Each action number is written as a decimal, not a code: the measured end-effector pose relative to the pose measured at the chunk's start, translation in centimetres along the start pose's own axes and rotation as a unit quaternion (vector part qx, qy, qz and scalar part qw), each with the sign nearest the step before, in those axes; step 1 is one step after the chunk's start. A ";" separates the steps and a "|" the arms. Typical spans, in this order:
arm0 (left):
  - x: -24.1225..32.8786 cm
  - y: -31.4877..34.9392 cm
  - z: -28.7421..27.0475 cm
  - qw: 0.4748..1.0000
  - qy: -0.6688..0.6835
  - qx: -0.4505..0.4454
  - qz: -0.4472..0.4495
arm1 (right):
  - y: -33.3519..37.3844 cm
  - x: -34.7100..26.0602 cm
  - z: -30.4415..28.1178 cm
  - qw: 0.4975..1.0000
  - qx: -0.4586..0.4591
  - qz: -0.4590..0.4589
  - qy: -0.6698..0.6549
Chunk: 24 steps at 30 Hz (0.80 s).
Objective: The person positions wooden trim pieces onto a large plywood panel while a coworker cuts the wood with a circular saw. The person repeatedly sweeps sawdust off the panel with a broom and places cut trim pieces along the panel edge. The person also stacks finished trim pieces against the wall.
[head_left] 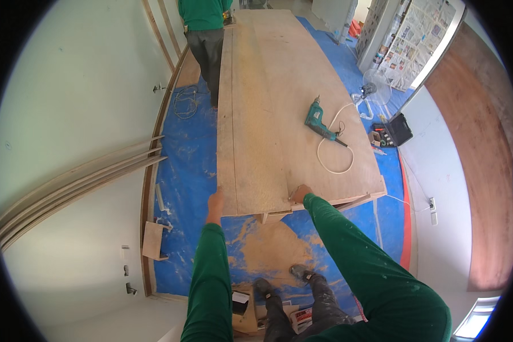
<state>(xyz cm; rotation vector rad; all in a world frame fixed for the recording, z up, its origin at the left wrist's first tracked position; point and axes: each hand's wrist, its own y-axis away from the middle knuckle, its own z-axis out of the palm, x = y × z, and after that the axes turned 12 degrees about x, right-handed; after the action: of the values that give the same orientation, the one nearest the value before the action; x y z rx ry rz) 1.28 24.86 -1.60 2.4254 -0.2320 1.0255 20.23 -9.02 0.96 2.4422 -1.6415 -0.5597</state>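
A long wooden panel (pixel 253 142) lies lengthwise on a plywood-topped worktable (pixel 308 68), with a thin dark line running along its left part. My left hand (pixel 215 204) is closed around the panel's left edge by the near corner. At the panel's right edge, close to the same end, my right hand (pixel 301 194) is closed, its fingertips partly hidden. A teal corded drill (pixel 316 118) rests on the tabletop beyond my right hand, its white cord looped beside it.
A co-worker in a green top (pixel 202 16) stands at the table's far left. Blue sheeting (pixel 188 162) with sawdust covers the floor. Long wood strips (pixel 85 185) lean by the left wall. An open tool case (pixel 396 132) and a fan (pixel 370 90) stand right of the table.
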 end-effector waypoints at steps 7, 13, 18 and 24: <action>4.0 3.8 -1.0 0.987 -0.143 0.065 0.042 | 0.8 -0.3 -1.2 1.000 -0.021 -0.019 0.002; 6.4 7.3 -2.0 0.980 -0.149 0.123 0.042 | 0.5 -0.4 -1.0 0.992 -0.056 -0.092 0.062; 6.5 7.3 -2.1 0.980 -0.142 0.133 0.046 | -2.4 1.8 4.0 0.988 -0.021 -0.110 0.106; 6.0 7.2 -1.9 0.977 -0.141 0.150 0.051 | -2.3 2.2 5.1 0.999 0.006 -0.028 0.041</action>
<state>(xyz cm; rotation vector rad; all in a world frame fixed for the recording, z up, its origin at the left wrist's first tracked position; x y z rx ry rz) 1.86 19.80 6.54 2.8606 -0.3202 0.8011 20.94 -9.68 -4.97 2.4904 -1.5537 -0.4524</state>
